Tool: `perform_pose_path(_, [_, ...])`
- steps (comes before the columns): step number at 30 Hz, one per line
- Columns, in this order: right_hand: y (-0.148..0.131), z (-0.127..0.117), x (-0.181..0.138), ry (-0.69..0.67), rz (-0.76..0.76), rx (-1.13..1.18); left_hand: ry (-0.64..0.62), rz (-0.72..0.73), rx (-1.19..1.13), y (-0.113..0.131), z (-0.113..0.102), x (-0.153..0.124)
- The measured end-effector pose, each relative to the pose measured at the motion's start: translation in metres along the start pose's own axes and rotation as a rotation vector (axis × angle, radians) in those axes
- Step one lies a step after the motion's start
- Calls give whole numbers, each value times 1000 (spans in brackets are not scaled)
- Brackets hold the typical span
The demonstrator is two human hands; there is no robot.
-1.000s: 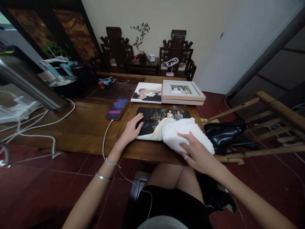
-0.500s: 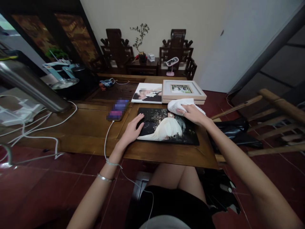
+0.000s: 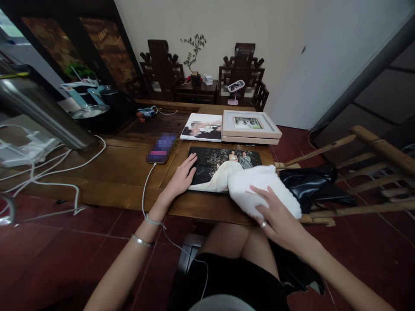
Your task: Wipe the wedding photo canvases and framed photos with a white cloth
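Note:
A dark photo panel [image 3: 207,166] with a wedding picture lies flat on the wooden table [image 3: 201,207]. My left hand [image 3: 181,175] rests on its left edge, fingers stretched out flat. In my right hand [image 3: 275,214] is a folded white cloth [image 3: 259,185], which covers the panel's near right corner and reaches past the table's edge. Behind the panel, a white-edged photo print [image 3: 202,134] lies beside light wooden picture frames [image 3: 251,129], which are stacked.
A phone [image 3: 161,148] with a white charging cable [image 3: 143,190] lies left of the panel. Farther left are a large metal cylinder [image 3: 48,112] and tangled white cords [image 3: 35,172]. A bamboo chair [image 3: 376,142] holding a black bag [image 3: 308,181] stands at the right.
My right hand has drawn the white cloth from the panel's far right edge toward me, to its near right corner. My left hand stays on the left edge.

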State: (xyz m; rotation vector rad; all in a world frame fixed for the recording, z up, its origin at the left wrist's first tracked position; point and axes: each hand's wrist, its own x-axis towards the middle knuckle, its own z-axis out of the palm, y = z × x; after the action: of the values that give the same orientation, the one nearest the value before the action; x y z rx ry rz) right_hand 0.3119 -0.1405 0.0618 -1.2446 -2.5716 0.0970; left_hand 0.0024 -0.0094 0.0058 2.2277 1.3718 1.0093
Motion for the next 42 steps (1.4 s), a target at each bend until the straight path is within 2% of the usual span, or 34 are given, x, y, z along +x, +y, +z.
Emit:
perform_pose_path(3, [-16, -4, -7, -56, -32, 25, -10, -15, -2, -2, 1, 0])
perform_pose_path(5, [-14, -6, 1, -74, -27, 40, -23, -30, -2, -3, 1, 0])
perform_pose_path(8, [6, -7, 30, -71, -1, 53, -30, -36, 4, -3, 1, 0])
perform_pose_path(14, [65, -3, 108, -10, 124, 2, -41, -44, -3, -2, -1, 1])
perform_pose_path(17, [78, 3, 137, 27, 160, -26, -42, -54, -14, -3, -1, 0])
perform_pose_path(20, [69, 10, 150, 34, 195, -40, -40, -50, -20, -4, 0, 0])
perform_pose_path(24, [27, 22, 134, 23, 173, -69, -40, -47, -17, -4, 0, 0])
perform_pose_path(27, [-14, 25, 107, -34, 101, -33, -31, -42, -18, -5, 1, 0])
perform_pose_path(29, [-37, 23, 89, -95, -13, 39, -26, -36, -16, -5, 2, 0])
perform_pose_path(32, [-55, 18, 75, -179, -133, 99, -29, -28, -7, -5, 1, 1])
perform_pose_path(36, [-41, 16, 87, -145, -141, 80, -35, -28, -1, -4, 1, 1])
perform_pose_path(42, [11, 23, 154, -30, 69, -80, -31, -42, -22, -5, 2, 1])
